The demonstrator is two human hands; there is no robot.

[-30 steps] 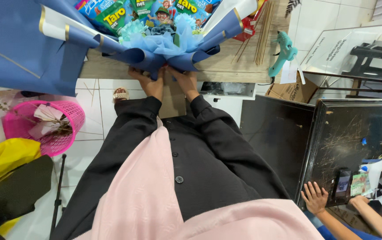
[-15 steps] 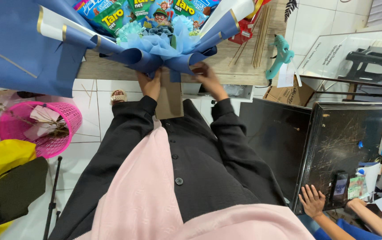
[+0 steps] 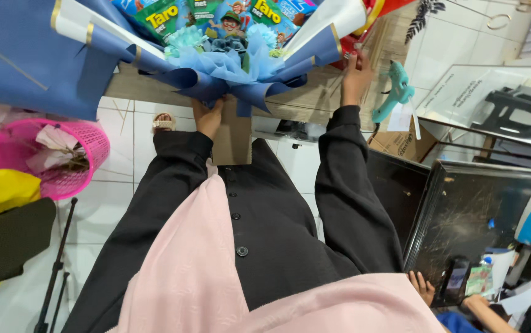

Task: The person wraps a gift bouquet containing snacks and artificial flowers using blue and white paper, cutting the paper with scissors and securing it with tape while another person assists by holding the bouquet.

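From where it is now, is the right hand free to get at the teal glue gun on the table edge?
Probably yes: the right hand is off the bouquet, and the glue gun lies just beside it, nothing between.

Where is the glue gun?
The teal glue gun sits at the wooden table's right edge, just right of the right hand.
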